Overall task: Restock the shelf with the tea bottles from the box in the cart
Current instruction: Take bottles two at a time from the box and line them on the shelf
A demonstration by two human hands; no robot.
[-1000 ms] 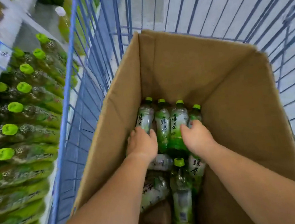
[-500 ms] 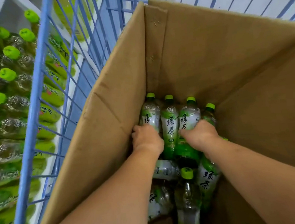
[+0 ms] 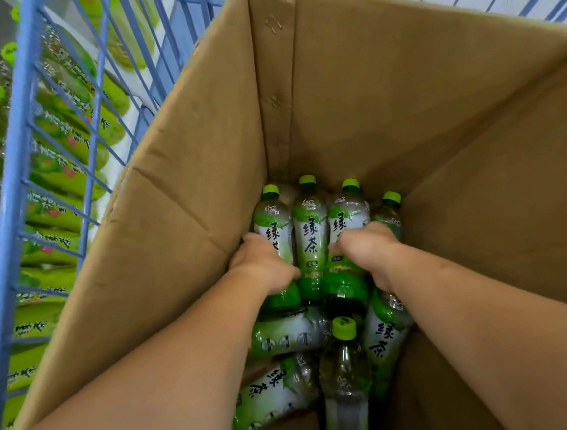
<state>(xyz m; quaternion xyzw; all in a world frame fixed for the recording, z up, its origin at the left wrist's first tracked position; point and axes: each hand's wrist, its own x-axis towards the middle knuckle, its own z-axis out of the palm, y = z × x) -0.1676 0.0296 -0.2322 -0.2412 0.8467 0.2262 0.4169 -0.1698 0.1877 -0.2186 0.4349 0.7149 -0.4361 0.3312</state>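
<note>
Left hand, right hand each gripping tea bottles standing in box.

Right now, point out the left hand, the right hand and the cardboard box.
left hand (image 3: 266,267): head view, back of hand.
right hand (image 3: 369,248): head view, back of hand.
cardboard box (image 3: 402,101): head view, bare far inner wall.

Blue wire cart carries an open cardboard box, green tea bottles heaped on its floor; alongside, a white shelf holds stocked bottles
</note>
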